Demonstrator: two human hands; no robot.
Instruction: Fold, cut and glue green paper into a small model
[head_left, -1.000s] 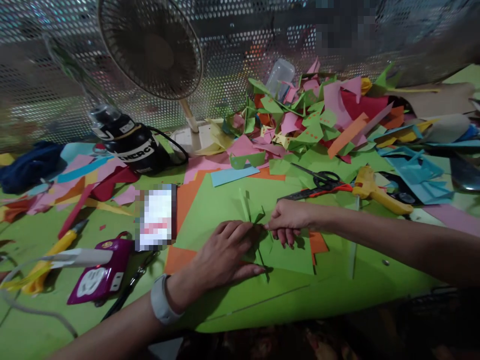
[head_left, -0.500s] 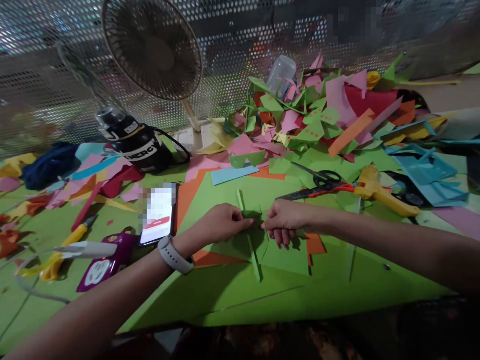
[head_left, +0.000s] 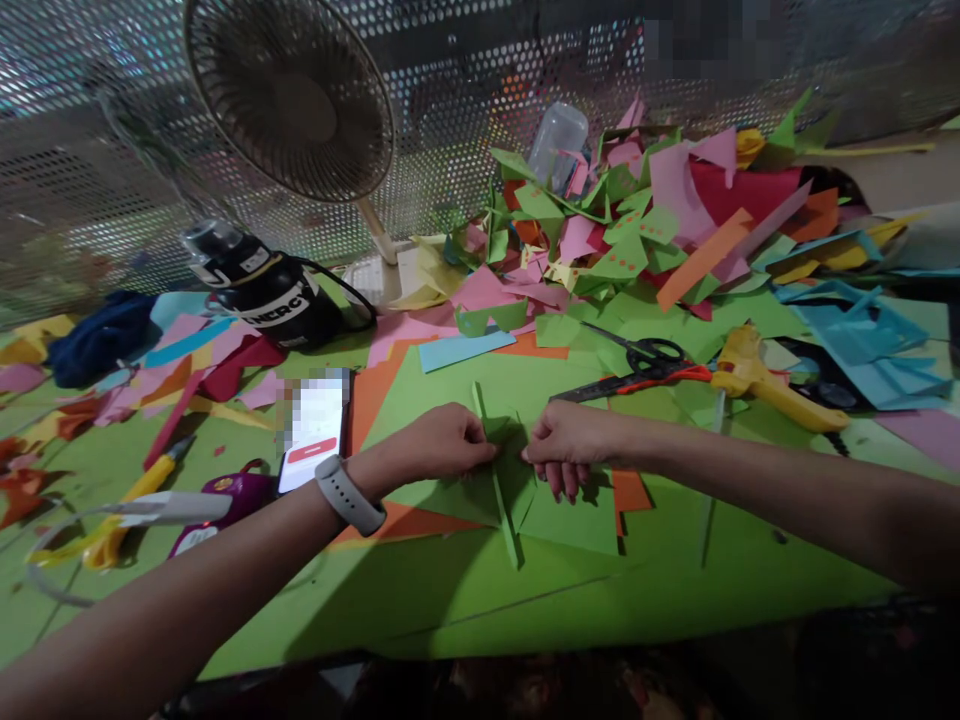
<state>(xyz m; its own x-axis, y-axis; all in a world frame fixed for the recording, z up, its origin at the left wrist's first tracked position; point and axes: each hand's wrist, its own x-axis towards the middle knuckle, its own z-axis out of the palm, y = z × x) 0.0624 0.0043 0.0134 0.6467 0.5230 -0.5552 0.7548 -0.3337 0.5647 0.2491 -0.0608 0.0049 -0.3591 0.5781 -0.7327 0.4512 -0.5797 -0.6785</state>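
Head view: shows green strip [head_left: 506, 520] pinched finger-and-thumb by left hand [head_left: 442, 440]; cannot tell gripping from empty in curled-fingered right hand [head_left: 570, 440]; crops top off fan [head_left: 296, 105].

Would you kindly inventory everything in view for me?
Paper strip: one, light green, centre
Paper sheets: several, green and orange, centre
Paper scraps: many, multicoloured, around
Scissors: at least one, black, right
Glue gun: one, yellow, right
Tool: one, mostly yellow, left
Plastic case: one, purple, left
Corded plug: one, white, left
Phone: one, white screen, left
Bottle: one, black, back left
Fan: one, greyish, back left
Container: one, clear, back
Cloth: one, dark blue, left
Perforated panel: one, grey, back
Table: one, green, beneath
Wristband: one, white, left wrist
Left hand: one, bare, centre
Right hand: one, bare, centre
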